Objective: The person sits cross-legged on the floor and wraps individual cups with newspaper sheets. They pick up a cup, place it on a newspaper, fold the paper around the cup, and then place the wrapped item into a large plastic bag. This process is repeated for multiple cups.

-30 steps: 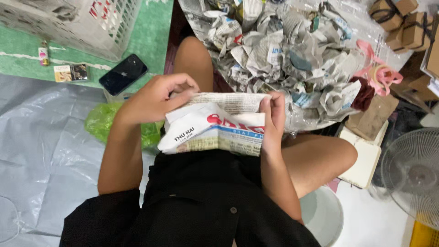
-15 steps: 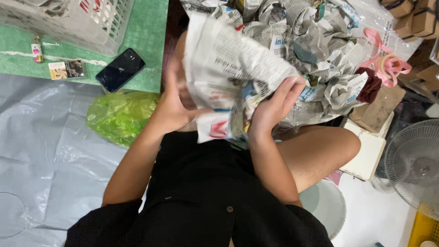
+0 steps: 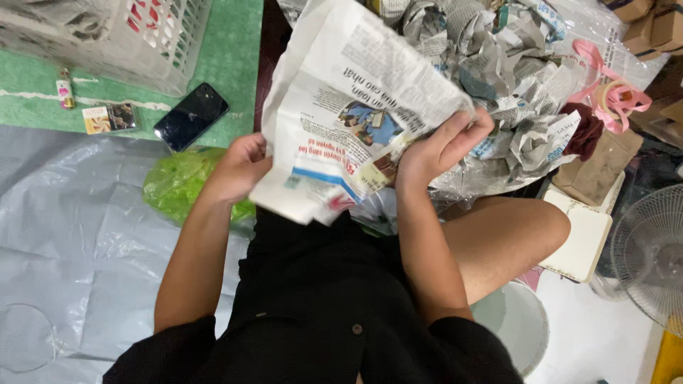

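Note:
A sheet of newspaper (image 3: 356, 107) stands unfolded and upright in front of me, above my lap. My left hand (image 3: 238, 167) grips its lower left edge. My right hand (image 3: 441, 146) pinches its right edge, fingers curled over the paper. Behind the sheet lies a big pile of crumpled newspaper balls (image 3: 512, 78) in a clear plastic bag. My bare knee (image 3: 512, 235) sticks out to the right below that pile.
A black phone (image 3: 191, 116) lies on a green mat by a white plastic basket (image 3: 128, 35). A green plastic bag (image 3: 178, 185) sits on grey sheeting at left. Pink tape rolls (image 3: 615, 96), brown boxes, a white book (image 3: 587, 238), a fan (image 3: 651, 256) and a white bucket (image 3: 519, 327) stand at right.
The folded newspaper on my lap was lifted and opened out into a full upright sheet. Both hands moved up and apart along its edges.

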